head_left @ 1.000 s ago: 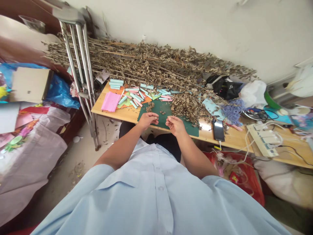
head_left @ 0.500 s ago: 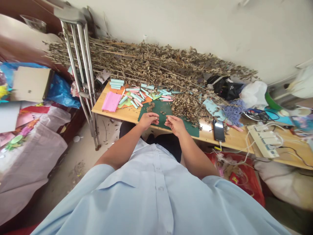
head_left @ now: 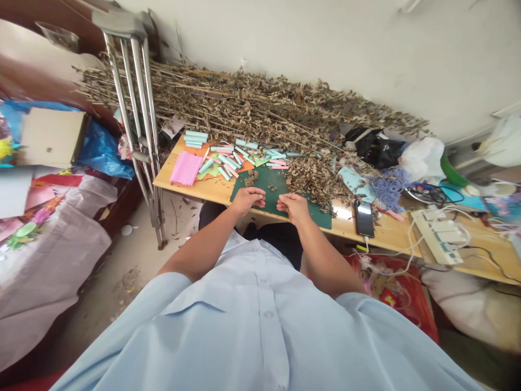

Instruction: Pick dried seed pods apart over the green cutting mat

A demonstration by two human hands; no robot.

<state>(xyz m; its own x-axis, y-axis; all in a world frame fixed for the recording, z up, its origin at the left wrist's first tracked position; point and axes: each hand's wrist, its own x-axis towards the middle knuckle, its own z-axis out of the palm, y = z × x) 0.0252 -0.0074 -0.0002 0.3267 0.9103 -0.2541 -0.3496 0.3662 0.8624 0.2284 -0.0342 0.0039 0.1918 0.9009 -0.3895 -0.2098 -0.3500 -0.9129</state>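
My left hand (head_left: 249,201) is closed in a pinch over the near edge of a green mat (head_left: 270,177). To its right, my right hand (head_left: 293,206) pinches too, thumb against fingers, with a small gap between the two hands. Anything held in either pinch is too small to make out. Just beyond my left hand lies a small clump of crumbled brown plant bits (head_left: 251,177). A few tiny brown lumps (head_left: 271,188) rest on the mat between the hands. A heap of dry brown leaves (head_left: 311,179) covers the mat's right part.
Blue and pink paper rolls (head_left: 228,158) and a pink sheet stack (head_left: 186,168) lie at the left. Dried stalks (head_left: 244,103) line the wall. A phone (head_left: 363,217) and a power strip (head_left: 437,236) sit at the right. Metal crutches (head_left: 136,98) stand by the table's left end.
My right hand has shifted slightly right, widening the gap between the hands a little. My left hand stays in about the same place, still pinched.
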